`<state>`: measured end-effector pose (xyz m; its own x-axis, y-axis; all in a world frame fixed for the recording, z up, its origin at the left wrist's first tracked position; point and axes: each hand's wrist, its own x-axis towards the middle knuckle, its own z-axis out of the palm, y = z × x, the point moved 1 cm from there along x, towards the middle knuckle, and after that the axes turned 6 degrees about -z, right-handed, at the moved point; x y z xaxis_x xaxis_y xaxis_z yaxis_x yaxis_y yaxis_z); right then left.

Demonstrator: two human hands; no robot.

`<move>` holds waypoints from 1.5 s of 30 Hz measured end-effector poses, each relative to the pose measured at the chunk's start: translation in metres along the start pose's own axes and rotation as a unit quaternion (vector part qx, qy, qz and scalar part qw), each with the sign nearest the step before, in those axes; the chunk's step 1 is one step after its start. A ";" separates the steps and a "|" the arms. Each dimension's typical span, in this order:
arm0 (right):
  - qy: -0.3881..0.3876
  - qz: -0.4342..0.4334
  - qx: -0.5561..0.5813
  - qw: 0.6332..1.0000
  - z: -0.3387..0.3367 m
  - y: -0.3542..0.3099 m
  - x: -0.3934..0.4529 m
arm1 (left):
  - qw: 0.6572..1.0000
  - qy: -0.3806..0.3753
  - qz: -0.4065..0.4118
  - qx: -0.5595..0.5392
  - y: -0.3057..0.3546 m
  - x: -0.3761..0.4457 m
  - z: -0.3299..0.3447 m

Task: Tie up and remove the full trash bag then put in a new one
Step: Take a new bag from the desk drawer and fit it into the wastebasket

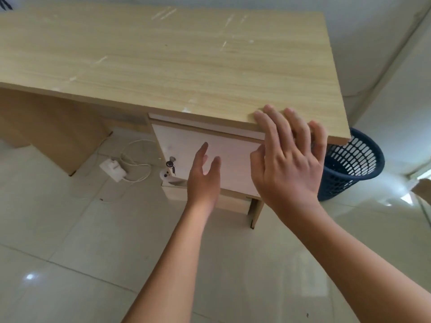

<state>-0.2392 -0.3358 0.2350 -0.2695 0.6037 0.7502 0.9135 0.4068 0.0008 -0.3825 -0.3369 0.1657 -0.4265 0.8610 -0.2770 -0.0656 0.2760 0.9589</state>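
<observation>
**Hands raised before the desk, bin off to the side**

Both hands hold nothing. Left hand (205,176) hangs with fingers loosely spread in front of the white cabinet door (210,157) under the surface (163,61). Right hand (286,159) is spread flat, fingertips at the surface's front edge. Beside the surface's right end stands the dark blue mesh trash bin (352,166) on the floor; no bag shows in it. Left of the door, a white charger (113,169) lies on the tiles.

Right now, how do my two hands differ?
The right hand is raised with spread fingers by the desk edge, its back to the camera; the left hand is lower, edge-on, in front of the cabinet door. The right looks larger, being nearer the camera. Both are open and hold nothing.
</observation>
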 end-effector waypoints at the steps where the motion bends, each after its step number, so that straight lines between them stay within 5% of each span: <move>1: 0.003 -0.003 -0.002 1.000 0.002 0.001 0.000 | 0.999 -0.008 -0.029 -0.042 0.002 0.006 0.003; 4: 0.016 -0.004 -0.007 1.000 0.006 0.000 -0.001 | 0.968 -0.034 -0.121 -0.218 0.005 0.018 0.008; 8: 0.032 -0.019 -0.020 0.999 0.009 0.001 -0.002 | 0.930 -0.075 -0.134 -0.333 0.021 0.025 0.013; 18: 0.038 -0.027 -0.022 0.999 0.006 0.002 -0.001 | 0.977 -0.034 -0.121 -0.173 0.064 0.043 0.021; 21: 0.026 -0.024 -0.021 0.999 0.005 0.002 -0.002 | 0.994 -0.010 -0.055 -0.094 0.062 0.049 0.022; 33: -0.051 0.001 0.018 0.999 -0.012 -0.002 0.001 | 0.988 0.110 0.084 -0.073 0.022 0.005 0.004; 39: -0.141 0.044 0.085 0.985 -0.035 -0.007 0.006 | 0.971 0.129 -0.060 -0.191 0.010 -0.045 -0.010; 43: -0.198 0.052 0.093 0.974 -0.046 -0.008 0.013 | 0.918 0.075 -0.185 -0.344 0.040 -0.045 -0.016; 45: -0.222 0.054 0.097 0.969 -0.049 -0.007 0.016 | 0.926 0.061 -0.204 -0.313 0.055 -0.042 -0.018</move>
<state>-0.2352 -0.3632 0.2793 -0.3192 0.8676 0.3812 0.8806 0.4202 -0.2190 -0.3844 -0.3661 0.2311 -0.3469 0.6755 -0.6506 -0.7371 0.2326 0.6345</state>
